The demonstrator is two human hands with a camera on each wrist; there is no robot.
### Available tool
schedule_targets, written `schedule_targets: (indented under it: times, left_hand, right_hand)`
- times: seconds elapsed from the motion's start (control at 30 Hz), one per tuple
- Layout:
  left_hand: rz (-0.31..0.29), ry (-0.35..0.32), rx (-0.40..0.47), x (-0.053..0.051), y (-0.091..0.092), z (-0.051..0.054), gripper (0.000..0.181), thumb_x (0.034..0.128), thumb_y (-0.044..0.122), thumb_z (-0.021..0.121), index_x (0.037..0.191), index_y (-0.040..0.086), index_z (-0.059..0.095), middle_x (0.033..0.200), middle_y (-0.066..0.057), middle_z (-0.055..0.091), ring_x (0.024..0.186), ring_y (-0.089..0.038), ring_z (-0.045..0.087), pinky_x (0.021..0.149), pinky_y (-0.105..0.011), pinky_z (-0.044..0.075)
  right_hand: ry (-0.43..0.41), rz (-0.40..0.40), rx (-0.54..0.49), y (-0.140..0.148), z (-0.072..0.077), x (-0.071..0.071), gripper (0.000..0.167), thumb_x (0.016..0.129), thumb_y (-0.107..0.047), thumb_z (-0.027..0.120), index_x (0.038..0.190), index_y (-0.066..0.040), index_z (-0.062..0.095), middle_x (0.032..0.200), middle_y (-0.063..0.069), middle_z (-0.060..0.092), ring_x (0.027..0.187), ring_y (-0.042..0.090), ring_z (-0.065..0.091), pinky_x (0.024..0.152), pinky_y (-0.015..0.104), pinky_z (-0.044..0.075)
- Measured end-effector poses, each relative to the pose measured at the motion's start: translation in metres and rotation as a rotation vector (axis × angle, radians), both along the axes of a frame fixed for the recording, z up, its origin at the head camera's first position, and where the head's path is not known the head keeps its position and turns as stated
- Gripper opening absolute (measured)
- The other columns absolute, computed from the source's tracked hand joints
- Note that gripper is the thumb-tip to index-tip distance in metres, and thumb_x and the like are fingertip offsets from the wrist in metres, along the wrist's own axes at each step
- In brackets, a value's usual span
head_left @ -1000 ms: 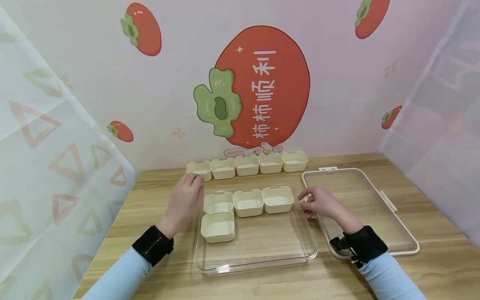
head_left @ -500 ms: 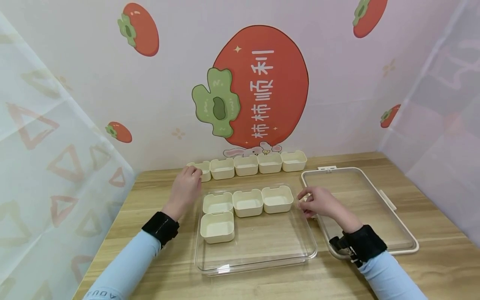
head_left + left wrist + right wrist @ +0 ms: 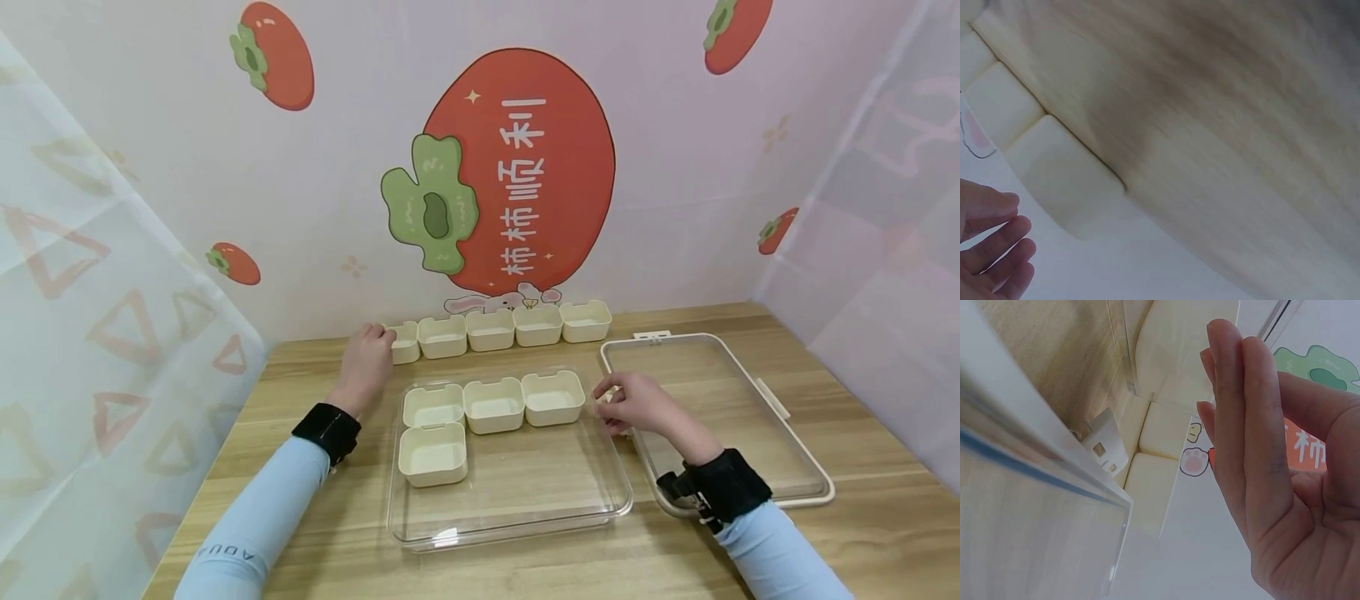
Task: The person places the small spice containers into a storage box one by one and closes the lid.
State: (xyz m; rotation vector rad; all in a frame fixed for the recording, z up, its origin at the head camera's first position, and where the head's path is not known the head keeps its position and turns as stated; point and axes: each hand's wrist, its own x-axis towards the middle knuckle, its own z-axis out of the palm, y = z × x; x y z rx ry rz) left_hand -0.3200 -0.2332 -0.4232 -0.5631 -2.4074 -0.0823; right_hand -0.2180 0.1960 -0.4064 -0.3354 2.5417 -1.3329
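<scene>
My left hand (image 3: 365, 362) is at the leftmost cream cup (image 3: 406, 343) of a back row, covering part of it. In the left wrist view its loosely bent fingers (image 3: 1007, 247) and thumb lie beside the end cup (image 3: 1072, 175), with a gap showing between. My right hand (image 3: 637, 406) is at the right edge of a clear box (image 3: 540, 500). Its long fingers (image 3: 1263, 412) look straight in the right wrist view, and nothing shows in its grasp. Several cups, including a front one (image 3: 433, 455), sit in the box. A pale bit by the right fingertips is mostly hidden.
A clear lid (image 3: 720, 417) with a white rim and clips lies right of the box, partly under my right forearm. The back row's right end cup (image 3: 586, 322) stands close to the printed backdrop (image 3: 322, 183). All rest on a wooden table (image 3: 300, 517).
My left hand has moved back and left, from in front of the leftmost back-row cup to its left side. My right hand and the cups stay put; the view shifts slightly.
</scene>
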Motion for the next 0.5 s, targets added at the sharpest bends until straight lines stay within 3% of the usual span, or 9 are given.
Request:
schedule_targets:
  times: [0.23,0.5]
  left_hand:
    - [0.005,-0.017,-0.057,-0.0057,-0.0041,-0.0042,0.011,0.0763,-0.010,0.059,0.081,-0.003,0.068,0.078,-0.018,0.066,0.072,-0.034,0.058,0.065,-0.043,0.048]
    - [0.041,-0.099,-0.128,-0.0055,-0.0047,-0.0051,0.020,0.0767,-0.013,0.053,0.080,0.000,0.068,0.076,-0.016,0.067,0.072,-0.032,0.061,0.064,-0.041,0.049]
  right_hand:
    - [0.001,-0.004,0.007,0.0000,-0.0005,-0.0003,0.026,0.085,-0.004,0.064,0.105,0.009,0.057,0.071,0.022,0.068,0.055,0.016,0.066,0.056,0.037,0.057]
    - [-0.007,-0.013,0.006,0.0000,-0.0002,0.0000,0.026,0.085,-0.005,0.064,0.106,0.009,0.057,0.072,0.022,0.068,0.056,0.017,0.067,0.056,0.036,0.057]
